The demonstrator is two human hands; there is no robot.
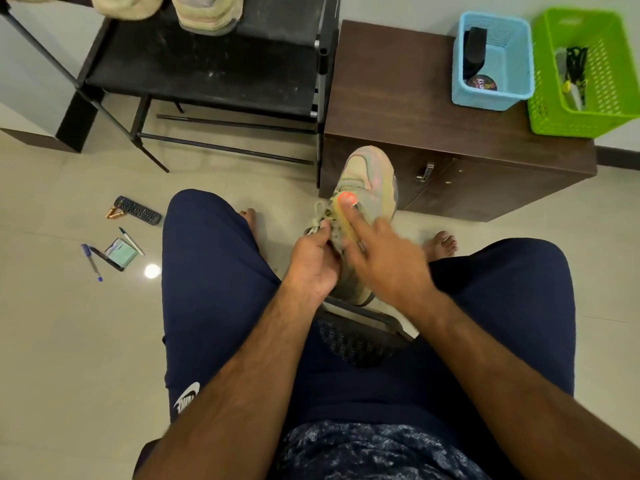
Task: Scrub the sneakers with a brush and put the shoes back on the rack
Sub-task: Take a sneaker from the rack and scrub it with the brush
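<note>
In the head view, a seated person is holding a sneaker [367, 176] up between the knees, above the floor [69, 341], with its toe pointing away toward a brown cabinet [398, 98]. The left grip [313, 261] is curling tight round the sneaker's laced side, fingers and thumb pinching at the laces. The right grip [388, 258] is closing on a thin yellowish brush [341, 216], the index finger lying straight along it and pressing its red-tipped end onto the sneaker's upper; this hand is blurring, so the other fingers are hard to make out. A black rack [207, 71] is standing at the far left of the cabinet, with two more shoes [207, 12] sitting on its upper shelf at the far edge. A blue basket [519, 64] and a green basket [616, 81] are sitting side by side at the cabinet top's far right corner. On the floor to the left, a remote [138, 210], batteries [114, 213] and pens [91, 261] are lying near one another.
</note>
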